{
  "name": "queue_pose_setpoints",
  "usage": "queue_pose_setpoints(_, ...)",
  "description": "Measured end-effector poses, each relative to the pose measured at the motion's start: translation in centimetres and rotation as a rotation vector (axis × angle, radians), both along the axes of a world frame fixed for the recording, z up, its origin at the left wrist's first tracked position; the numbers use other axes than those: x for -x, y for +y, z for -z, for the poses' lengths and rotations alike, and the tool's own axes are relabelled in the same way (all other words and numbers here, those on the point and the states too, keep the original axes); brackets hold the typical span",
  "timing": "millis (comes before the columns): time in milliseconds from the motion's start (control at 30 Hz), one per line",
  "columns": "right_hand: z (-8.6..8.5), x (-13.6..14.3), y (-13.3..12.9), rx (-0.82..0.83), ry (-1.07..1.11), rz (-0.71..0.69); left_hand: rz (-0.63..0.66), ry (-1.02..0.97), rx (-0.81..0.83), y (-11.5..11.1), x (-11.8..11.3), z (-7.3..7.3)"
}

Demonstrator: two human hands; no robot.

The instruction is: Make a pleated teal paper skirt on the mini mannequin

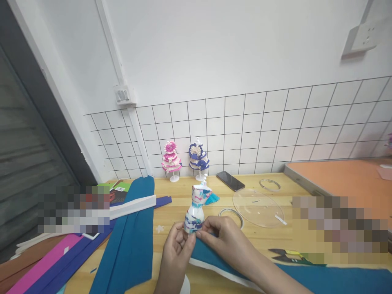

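Both the left hand (177, 255) and the right hand (228, 239) pinch a mannequin (197, 212) low down — blue cloth (211, 256) stretches to its right — and a phone (230, 180) lies behind it.

1 head view: forward and down across the table (257, 241).
The camera is worn on the person's head, looking from above at the left hand (178, 253) and the right hand (230, 241), which are near to it, low in the middle. It faces the wall (214, 49), farther away, filling the upper part.
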State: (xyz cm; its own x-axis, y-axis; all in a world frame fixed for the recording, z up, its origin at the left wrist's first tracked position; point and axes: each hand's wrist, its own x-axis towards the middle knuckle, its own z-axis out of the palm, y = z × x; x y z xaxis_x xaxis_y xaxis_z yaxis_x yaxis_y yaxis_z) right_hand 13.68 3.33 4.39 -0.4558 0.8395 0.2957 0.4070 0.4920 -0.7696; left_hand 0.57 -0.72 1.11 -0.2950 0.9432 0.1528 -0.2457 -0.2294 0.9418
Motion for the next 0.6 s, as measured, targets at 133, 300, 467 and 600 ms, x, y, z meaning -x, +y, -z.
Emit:
queue_pose_setpoints(133,-0.03,-0.07,-0.13,0.000,-0.027,-0.018,-0.028,0.041,-0.012,0.15,0.26,0.17)
queue_pose_setpoints(300,0.06,0.08,-0.27,0.011,-0.033,-0.007,-0.088,0.094,-0.032,0.30,0.40,0.47)
queue_pose_setpoints(467,-0.25,0.20,-0.60,-0.047,-0.038,-0.055,-0.119,0.112,-0.036,0.22,0.23,0.49)
queue_pose_setpoints(600,-0.46,0.27,-0.78,-0.100,-0.037,-0.105,-0.113,0.110,-0.047,0.17,0.13,0.46)
